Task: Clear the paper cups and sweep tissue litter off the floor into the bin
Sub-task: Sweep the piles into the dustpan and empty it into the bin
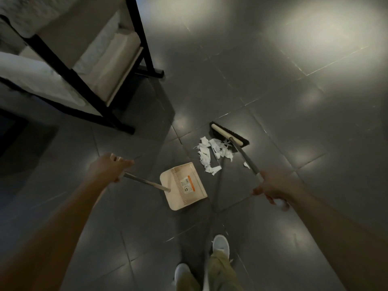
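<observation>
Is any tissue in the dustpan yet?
No, the tissue lies on the floor between dustpan and broom.

Blurred right hand [273, 189], dustpan label [185, 183] illegible

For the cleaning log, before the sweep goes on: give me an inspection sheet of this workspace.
Surface: dark glossy floor tiles with light reflections.
Job's things: tissue litter piled between broom head and beige dustpan; none in the pan; no cups or bin seen.
Clutter: one stray scrap beside the broom handle.
Hands: left hand grips the dustpan handle; right hand grips the broom handle.
Cables: nothing seen.
Surroundings: black-framed furniture with pale cushions upper left; white shoes below.
</observation>
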A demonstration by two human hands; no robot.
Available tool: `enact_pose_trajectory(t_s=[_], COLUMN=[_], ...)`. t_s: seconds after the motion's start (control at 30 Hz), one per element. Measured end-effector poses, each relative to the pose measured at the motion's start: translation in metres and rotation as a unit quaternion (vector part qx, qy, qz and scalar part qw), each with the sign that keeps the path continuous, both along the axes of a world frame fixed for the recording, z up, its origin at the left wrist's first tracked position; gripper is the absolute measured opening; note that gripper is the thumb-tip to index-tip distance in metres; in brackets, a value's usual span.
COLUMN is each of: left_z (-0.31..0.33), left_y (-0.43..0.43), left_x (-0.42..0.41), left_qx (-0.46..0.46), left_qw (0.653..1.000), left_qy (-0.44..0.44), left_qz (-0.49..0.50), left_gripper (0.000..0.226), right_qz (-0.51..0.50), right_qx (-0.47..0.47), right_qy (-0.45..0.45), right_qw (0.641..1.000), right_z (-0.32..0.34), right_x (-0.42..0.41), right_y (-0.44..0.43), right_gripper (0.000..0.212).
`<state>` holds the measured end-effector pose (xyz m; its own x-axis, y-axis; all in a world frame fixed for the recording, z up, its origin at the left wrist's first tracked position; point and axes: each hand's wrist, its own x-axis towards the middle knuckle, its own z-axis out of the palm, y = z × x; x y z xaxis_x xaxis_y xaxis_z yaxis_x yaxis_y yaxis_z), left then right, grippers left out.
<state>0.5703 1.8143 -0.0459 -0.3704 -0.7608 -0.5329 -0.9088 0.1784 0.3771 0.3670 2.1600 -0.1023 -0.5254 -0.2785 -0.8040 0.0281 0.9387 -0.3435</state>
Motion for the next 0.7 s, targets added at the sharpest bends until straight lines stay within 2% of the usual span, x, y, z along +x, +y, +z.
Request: enact_pose_trajectory(t_s=[0.07, 0.17, 0.3, 0.5, 0.63, 0.7], left_z=[0.010, 0.003, 0.002, -0.008, -0.010, -0.009], left_y=[0.003, -0.002, -0.003, -0.007, -0.009, -0.012], left_x=[0.012, 0.031, 0.040, 0.030, 0.014, 0.011], left_qx=[-0.051, -0.168, -0.186, -0.202, -0.199, -0.190], left_qw=[0.997, 0.959, 0.958, 0.938, 0.938, 0.942], left_qy=[-0.021, -0.004, -0.031, -0.043, -0.037, -0.044], left_qz=[-0.058, -0.229, -0.217, -0.280, -0.283, -0.275], left_gripper=[0.037, 0.054, 0.049, 0.037, 0.034, 0.033], right_qz=[-0.071, -0.182, -0.225, -0.085, 0.052, 0.095], right_qx=[-0.041, -0.082, -0.099, -0.046, 0.035, 0.047], right_qy=[-0.022, -0.030, -0.022, 0.031, 0.058, 0.065], right_qw=[0.996, 0.979, 0.969, 0.995, 0.996, 0.992], right_z=[0.002, 0.008, 0.017, -0.008, -0.009, -0.005], right_x=[0.012, 0.021, 0.010, -0.019, -0.013, 0.000], right_y=[0.003, 0.008, 0.002, -0.046, -0.061, -0.061], right_gripper=[0.035, 0.039, 0.044, 0.058, 0.055, 0.050])
